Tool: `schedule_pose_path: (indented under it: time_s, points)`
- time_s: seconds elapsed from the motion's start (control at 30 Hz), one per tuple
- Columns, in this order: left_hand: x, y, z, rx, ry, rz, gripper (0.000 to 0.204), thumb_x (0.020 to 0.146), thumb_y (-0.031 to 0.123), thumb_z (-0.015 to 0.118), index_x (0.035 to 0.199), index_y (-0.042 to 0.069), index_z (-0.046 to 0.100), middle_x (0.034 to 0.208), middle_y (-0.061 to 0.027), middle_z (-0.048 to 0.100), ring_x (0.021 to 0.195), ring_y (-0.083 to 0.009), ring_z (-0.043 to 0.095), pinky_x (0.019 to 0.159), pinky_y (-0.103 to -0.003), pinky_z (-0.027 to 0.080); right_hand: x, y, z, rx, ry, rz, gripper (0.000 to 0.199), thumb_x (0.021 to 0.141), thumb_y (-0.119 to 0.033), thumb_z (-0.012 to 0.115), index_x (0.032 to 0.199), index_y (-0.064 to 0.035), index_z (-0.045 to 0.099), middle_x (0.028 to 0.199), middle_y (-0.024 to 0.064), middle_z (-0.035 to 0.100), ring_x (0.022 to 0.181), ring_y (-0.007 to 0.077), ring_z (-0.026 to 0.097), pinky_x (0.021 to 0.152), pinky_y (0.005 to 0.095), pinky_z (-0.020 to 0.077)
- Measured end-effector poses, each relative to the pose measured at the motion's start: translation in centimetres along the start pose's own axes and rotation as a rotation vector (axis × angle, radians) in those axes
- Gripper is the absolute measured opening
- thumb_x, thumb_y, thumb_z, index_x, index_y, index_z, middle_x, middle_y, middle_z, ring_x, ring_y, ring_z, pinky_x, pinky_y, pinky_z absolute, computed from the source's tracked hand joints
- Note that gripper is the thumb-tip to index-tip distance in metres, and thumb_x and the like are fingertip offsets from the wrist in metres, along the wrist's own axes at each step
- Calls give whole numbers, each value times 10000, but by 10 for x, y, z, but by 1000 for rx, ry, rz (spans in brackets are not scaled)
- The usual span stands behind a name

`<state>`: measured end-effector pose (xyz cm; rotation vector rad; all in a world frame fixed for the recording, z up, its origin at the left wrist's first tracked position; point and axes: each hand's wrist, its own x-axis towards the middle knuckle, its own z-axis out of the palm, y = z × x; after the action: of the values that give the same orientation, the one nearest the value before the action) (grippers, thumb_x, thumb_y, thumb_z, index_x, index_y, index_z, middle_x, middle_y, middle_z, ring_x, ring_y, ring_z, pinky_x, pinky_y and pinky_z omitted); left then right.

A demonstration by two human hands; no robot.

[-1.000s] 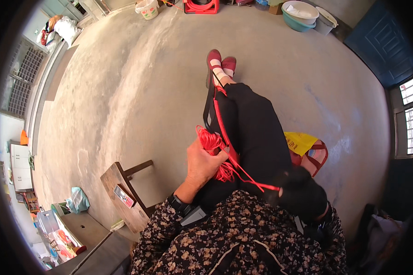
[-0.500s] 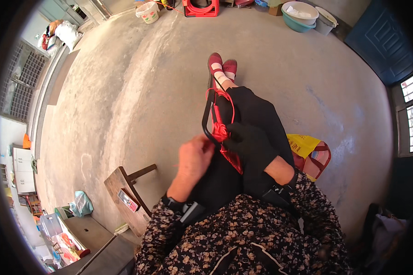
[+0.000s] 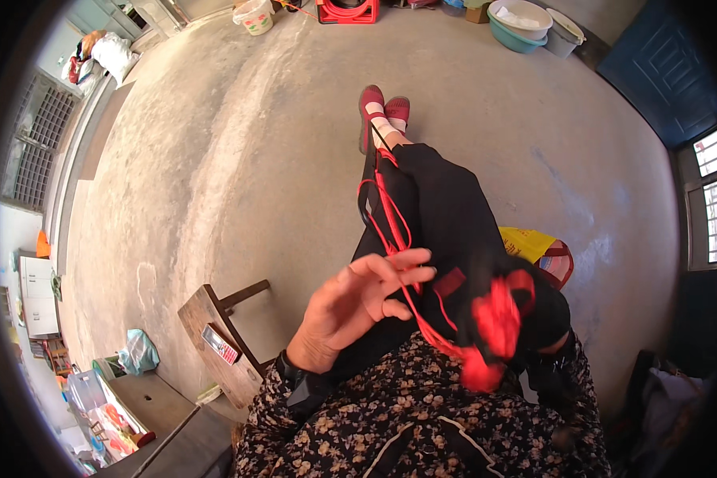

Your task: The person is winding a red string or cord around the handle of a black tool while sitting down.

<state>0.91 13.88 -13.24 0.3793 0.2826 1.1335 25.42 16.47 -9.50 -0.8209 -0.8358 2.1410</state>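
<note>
My left hand (image 3: 358, 307) is bare and hovers over my lap. Its fingers are spread and hold nothing. Just beyond its fingertips, thin red cords (image 3: 393, 219) run down along my legs toward my right side. My right hand (image 3: 542, 307), in a black glove, is blurred by motion near my right hip. It is closed on a bundle of red cord (image 3: 498, 319), whose strands trail back over my lap. Near my ankles the red strands meet a thin black strap (image 3: 381, 137).
A wooden bench (image 3: 215, 350) to my left bears a mobile phone (image 3: 219, 344). A yellow bag (image 3: 522, 240) lies beside my right leg. Basins (image 3: 518, 36), a bucket (image 3: 253, 16) and a red reel (image 3: 347, 11) stand far ahead. A blue door (image 3: 665, 72) is at far right.
My right hand has swung right and toward me with the red bundle, drawing the cords out. My left hand has opened and let go. The black curved bar no longer shows clearly.
</note>
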Motion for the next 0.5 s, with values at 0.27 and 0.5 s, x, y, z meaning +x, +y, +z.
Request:
schedule_pose_path:
  time_s: [0.27,0.5]
  points:
    - [-65,4,-47,-143,278,-156,399,946,395,520,1099,26,526,993,-154,608,749,-190,578,541,-271,490,17,36,-52,-306,141,-60,267,897,-177,613,1085,7,568,939,66,618,788,144,609,703,303,503]
    - [-108,15,-37,466,543,-443,237,967,250,544,943,27,619,640,-3,578,478,-47,478,410,-166,329,75,63,-7,-1261,107,-207,500,760,-282,747,1194,-118,561,940,204,650,859,342,650,784,378,518]
